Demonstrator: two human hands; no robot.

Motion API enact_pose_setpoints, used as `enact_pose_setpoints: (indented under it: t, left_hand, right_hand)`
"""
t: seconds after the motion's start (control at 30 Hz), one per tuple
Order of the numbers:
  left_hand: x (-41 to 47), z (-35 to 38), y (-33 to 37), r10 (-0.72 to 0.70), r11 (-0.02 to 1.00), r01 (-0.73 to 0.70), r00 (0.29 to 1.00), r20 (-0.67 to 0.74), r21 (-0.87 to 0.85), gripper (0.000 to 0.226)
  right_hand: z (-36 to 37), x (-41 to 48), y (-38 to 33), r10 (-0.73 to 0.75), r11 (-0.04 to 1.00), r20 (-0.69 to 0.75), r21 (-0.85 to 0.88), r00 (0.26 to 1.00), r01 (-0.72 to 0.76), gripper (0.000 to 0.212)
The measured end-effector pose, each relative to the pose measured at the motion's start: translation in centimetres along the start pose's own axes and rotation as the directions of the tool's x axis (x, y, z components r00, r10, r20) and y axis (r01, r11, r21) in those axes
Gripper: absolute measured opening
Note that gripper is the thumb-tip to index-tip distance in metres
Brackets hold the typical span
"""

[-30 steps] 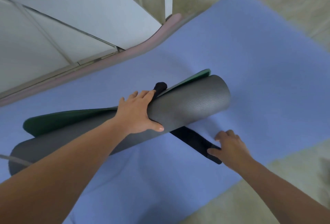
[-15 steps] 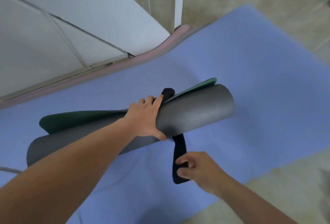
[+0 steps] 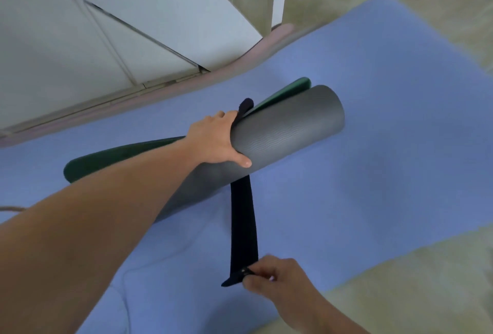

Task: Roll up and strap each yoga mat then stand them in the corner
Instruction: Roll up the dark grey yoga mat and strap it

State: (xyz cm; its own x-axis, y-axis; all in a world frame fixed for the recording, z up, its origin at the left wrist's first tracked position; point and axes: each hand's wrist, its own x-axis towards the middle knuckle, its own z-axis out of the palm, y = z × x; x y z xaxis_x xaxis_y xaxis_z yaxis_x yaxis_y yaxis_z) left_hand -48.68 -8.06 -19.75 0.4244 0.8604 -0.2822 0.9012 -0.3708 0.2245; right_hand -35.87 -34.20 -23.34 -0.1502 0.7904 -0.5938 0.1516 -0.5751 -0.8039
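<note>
From the head view, a rolled grey foam yoga mat with a green inner face [image 3: 288, 125] lies slantwise on a flat blue yoga mat [image 3: 386, 120] that is spread over the pale floor [image 3: 426, 280]. The left hand [image 3: 213, 139] grips the roll near its middle, thumb pressed on the near side and fingers curled over the top, where the green loose edge peels away. A long black fabric strap [image 3: 242, 227] passes under the roll: its short end pokes up by the left fingers, and its long end runs down toward the viewer. The right hand [image 3: 277, 277] pinches that long end, fingers closed tight on it, pulling it straight. Along the far edge of the blue mat runs a pink mat edge [image 3: 253, 59], next to a white panelled wall [image 3: 106, 27].
</note>
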Motion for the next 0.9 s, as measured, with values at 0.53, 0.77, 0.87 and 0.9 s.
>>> enact_pose_setpoints:
  t: [0.53, 0.77, 0.87, 0.9]
  left_hand:
    - [-4.4, 3.7, 0.7, -0.232, 0.776, 0.009, 0.934, -0.272, -0.63, 0.022]
    - [-5.7, 3.4, 0.8, -0.321, 0.47, 0.023, 0.936, -0.146, -0.882, 0.023]
    - [-6.3, 3.4, 1.3, -0.294, 0.51, 0.035, 0.946, -0.135, -0.86, 0.024]
    - [-6.5, 3.4, 1.5, -0.289, 0.515, 0.037, 0.948, -0.134, -0.856, 0.025]
  right_hand:
    - [-7.0, 4.1, -10.7, -0.341, 0.925, -0.375, -0.299, 0.862, 0.235, 0.016]
    - [-5.8, 6.4, -12.4, -0.326, 0.942, -0.304, -0.187, 0.895, 0.28, 0.011]
    - [-5.8, 6.7, -13.7, -0.372, 0.923, -0.303, -0.215, 0.877, 0.318, 0.009]
    - [-5.8, 6.6, -14.1, -0.402, 0.908, -0.276, -0.246, 0.873, 0.34, 0.008]
